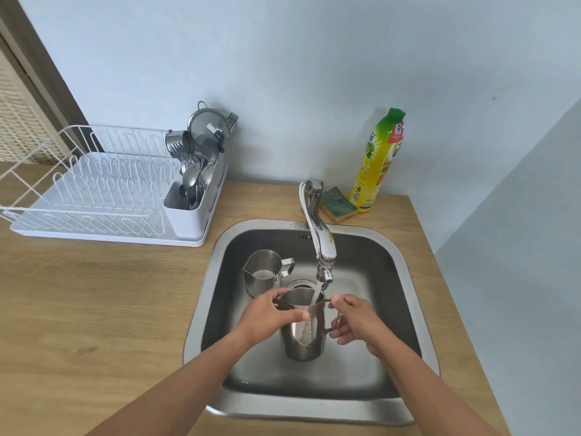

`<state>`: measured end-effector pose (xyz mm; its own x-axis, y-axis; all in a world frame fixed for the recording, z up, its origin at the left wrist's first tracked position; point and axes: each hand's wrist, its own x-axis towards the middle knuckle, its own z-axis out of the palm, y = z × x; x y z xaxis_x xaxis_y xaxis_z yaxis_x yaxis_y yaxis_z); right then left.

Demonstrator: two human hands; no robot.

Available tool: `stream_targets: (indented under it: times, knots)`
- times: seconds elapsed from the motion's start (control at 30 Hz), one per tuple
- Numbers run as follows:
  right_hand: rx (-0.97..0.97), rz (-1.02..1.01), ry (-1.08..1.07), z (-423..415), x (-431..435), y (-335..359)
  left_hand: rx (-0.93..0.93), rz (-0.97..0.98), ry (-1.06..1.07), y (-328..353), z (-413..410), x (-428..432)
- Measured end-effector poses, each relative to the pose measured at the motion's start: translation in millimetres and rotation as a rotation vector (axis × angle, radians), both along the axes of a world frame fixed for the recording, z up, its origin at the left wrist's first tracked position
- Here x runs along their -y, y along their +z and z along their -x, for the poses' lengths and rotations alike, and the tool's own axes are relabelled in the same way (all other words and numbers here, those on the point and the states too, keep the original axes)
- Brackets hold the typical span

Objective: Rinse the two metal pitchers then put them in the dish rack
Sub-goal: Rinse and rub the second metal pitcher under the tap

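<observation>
Head view: both hands [314,319] gripping pitcher [303,338], its base against sink [361,410] unclear

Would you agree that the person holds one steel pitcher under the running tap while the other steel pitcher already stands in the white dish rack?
Not quite: the head view shows the second steel pitcher still standing in the steel sink, not the white dish rack.

My left hand [273,313]: fingers curled, gripping. My right hand [353,322]: fingers closed, gripping. Both forearms extended forward.
</observation>
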<state>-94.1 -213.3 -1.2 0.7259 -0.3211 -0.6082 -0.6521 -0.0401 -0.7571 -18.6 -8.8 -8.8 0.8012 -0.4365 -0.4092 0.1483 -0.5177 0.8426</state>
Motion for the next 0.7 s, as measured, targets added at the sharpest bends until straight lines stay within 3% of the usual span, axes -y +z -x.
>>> stream_targets:
  times: [0.5,0.7]
  knots:
    - [-0.035,0.016,-0.042,-2.5,-3.8,-5.5,-0.074,0.024,0.01,-2.1,-2.5,1.0]
    - [-0.115,0.053,0.054,-0.8,-3.9,0.6,-0.287,0.116,0.123,-5.7,-7.2,-2.2]
